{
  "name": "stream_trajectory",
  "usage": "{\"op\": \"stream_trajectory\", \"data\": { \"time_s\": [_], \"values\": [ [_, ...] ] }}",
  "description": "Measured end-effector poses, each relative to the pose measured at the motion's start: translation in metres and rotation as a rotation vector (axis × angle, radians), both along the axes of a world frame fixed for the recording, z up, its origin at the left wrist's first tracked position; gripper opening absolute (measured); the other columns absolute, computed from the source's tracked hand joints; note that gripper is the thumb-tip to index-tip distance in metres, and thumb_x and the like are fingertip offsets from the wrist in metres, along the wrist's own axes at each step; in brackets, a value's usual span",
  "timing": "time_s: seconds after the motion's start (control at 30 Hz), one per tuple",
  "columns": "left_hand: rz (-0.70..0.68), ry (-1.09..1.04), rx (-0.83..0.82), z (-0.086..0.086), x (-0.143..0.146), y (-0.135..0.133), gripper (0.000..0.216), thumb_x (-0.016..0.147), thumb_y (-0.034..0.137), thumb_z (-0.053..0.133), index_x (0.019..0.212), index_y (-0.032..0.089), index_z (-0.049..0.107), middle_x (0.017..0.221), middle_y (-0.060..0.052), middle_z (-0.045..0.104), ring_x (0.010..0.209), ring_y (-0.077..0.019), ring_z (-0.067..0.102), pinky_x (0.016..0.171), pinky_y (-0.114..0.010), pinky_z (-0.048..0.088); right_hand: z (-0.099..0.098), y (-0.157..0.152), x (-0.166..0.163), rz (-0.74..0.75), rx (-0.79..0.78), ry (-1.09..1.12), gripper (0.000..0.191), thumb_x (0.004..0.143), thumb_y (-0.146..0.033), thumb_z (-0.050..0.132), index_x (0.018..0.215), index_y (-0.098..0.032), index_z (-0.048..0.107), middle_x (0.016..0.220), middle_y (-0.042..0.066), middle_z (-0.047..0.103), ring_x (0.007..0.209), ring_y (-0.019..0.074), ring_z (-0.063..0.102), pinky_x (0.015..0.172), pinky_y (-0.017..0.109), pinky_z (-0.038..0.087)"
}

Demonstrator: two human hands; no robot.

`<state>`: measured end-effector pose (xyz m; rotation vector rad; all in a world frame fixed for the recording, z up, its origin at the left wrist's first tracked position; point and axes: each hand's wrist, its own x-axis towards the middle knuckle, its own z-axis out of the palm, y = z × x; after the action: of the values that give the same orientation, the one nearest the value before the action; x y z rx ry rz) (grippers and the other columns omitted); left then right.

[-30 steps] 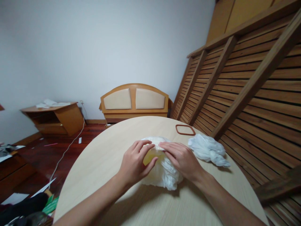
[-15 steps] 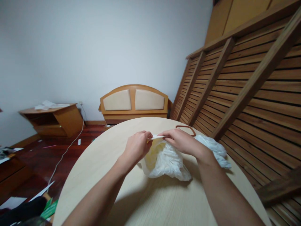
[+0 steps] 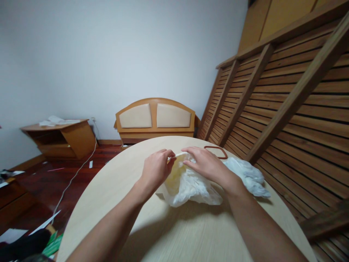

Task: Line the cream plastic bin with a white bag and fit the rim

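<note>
A crumpled white plastic bag point(image 3: 195, 189) lies near the middle of the round table, with a pale yellow interior point(image 3: 176, 174) showing at its opened mouth. I cannot make out whether the yellow is a lining or a container inside. My left hand point(image 3: 158, 165) pinches the bag's white rim point(image 3: 180, 154) at its left end. Over the right end of that rim, my right hand point(image 3: 203, 162) has its thumb and fingers apart, close to or touching the edge. Part of the bag is hidden behind my right hand.
The round table point(image 3: 109, 203) holds a brown rounded frame point(image 3: 216, 147) and a second whitish plastic bundle point(image 3: 249, 176) at the right. Slatted wooden panels point(image 3: 294, 109) lean close along the right side. A headboard point(image 3: 155, 116) stands behind the table.
My right hand has loosened from the rim, its thumb and fingers now spread. My left hand has shifted slightly left with the rim, and the bag's mouth looks wider.
</note>
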<state>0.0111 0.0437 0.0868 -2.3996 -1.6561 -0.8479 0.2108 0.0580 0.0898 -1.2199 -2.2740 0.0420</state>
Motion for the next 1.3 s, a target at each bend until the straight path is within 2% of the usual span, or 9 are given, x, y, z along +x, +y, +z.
{"op": "stream_trajectory", "data": {
  "time_s": [0.2,0.33,0.43,0.57,0.7,0.9,1.07,1.17,1.3],
  "values": [
    [-0.035,-0.056,-0.062,0.004,0.0,-0.007,0.012,0.092,0.027,0.06,0.089,0.023,0.071,0.087,-0.002,0.075,0.073,-0.0187,0.067,0.062,-0.027,0.041,0.004,0.0,-0.001,-0.039,-0.035,0.044,0.03,0.095,-0.017,0.05,0.114,-0.024,0.073,0.112,0.007,0.076,0.106,0.0238,0.069,0.096,0.035,0.048],
    [-0.083,-0.077,-0.123,0.01,-0.002,-0.018,0.019,0.089,0.035,0.065,0.103,0.022,0.066,0.098,-0.004,0.075,0.074,-0.0191,0.067,0.063,-0.028,0.042,0.008,-0.006,-0.006,-0.01,-0.041,0.056,0.031,0.094,-0.016,0.051,0.116,-0.025,0.072,0.112,0.006,0.076,0.106,0.0236,0.07,0.096,0.035,0.049],
    [-0.126,-0.125,-0.071,0.013,-0.003,-0.021,0.03,0.089,0.04,0.066,0.112,0.022,0.062,0.109,-0.004,0.072,0.079,-0.0189,0.067,0.068,-0.029,0.045,0.009,-0.013,-0.013,0.004,-0.047,0.062,0.033,0.094,-0.016,0.051,0.12,-0.026,0.07,0.115,0.006,0.075,0.108,0.024,0.069,0.095,0.036,0.05],
    [-0.089,-0.14,-0.064,0.011,-0.004,-0.016,0.014,0.093,0.03,0.06,0.104,0.024,0.067,0.096,-0.001,0.075,0.075,-0.0171,0.067,0.064,-0.026,0.042,0.009,-0.019,-0.019,0.019,-0.018,0.085,0.038,0.094,-0.023,0.056,0.132,-0.022,0.06,0.128,0.008,0.069,0.117,0.025,0.065,0.101,0.039,0.049],
    [-0.056,-0.159,-0.052,0.008,-0.007,-0.009,0.014,0.091,0.027,0.061,0.102,0.023,0.068,0.089,-0.001,0.076,0.073,-0.0166,0.067,0.062,-0.026,0.042,0.008,-0.023,-0.014,-0.041,0.055,0.075,0.059,0.086,-0.034,0.069,0.139,-0.019,0.05,0.139,0.013,0.06,0.128,0.0285,0.056,0.108,0.044,0.044],
    [-0.086,-0.256,-0.097,0.009,-0.01,-0.006,0.014,0.091,0.028,0.059,0.095,0.019,0.069,0.087,-0.004,0.076,0.07,-0.016,0.067,0.059,-0.024,0.044,0.01,-0.026,-0.009,-0.214,-0.042,-0.013,0.031,0.091,-0.036,0.063,0.117,-0.021,0.065,0.114,0.01,0.073,0.106,0.0289,0.068,0.089,0.037,0.05],
    [-0.128,-0.288,-0.171,0.006,-0.009,-0.007,0.011,0.089,0.021,0.061,0.096,0.018,0.068,0.086,-0.005,0.076,0.071,-0.0161,0.067,0.062,-0.024,0.047,0.012,-0.023,-0.01,-0.209,-0.069,-0.047,0.024,0.095,-0.028,0.056,0.112,-0.022,0.072,0.109,0.009,0.076,0.103,0.0275,0.07,0.088,0.036,0.049],
    [-0.132,-0.239,-0.222,0.005,-0.009,-0.009,0.021,0.087,0.029,0.067,0.104,0.018,0.067,0.097,-0.006,0.075,0.074,-0.018,0.068,0.064,-0.027,0.049,0.013,-0.024,-0.01,-0.179,-0.073,-0.043,0.023,0.094,-0.022,0.057,0.109,-0.023,0.074,0.107,0.009,0.077,0.103,0.0269,0.07,0.088,0.035,0.049],
    [-0.152,-0.202,-0.13,0.007,-0.01,-0.01,0.047,0.081,0.041,0.074,0.122,0.02,0.062,0.118,-0.009,0.07,0.091,-0.0223,0.069,0.074,-0.031,0.051,0.012,-0.025,-0.011,-0.118,-0.084,-0.007,0.027,0.093,-0.021,0.058,0.115,-0.025,0.074,0.111,0.007,0.077,0.104,0.0261,0.07,0.09,0.035,0.049]
  ]
}}
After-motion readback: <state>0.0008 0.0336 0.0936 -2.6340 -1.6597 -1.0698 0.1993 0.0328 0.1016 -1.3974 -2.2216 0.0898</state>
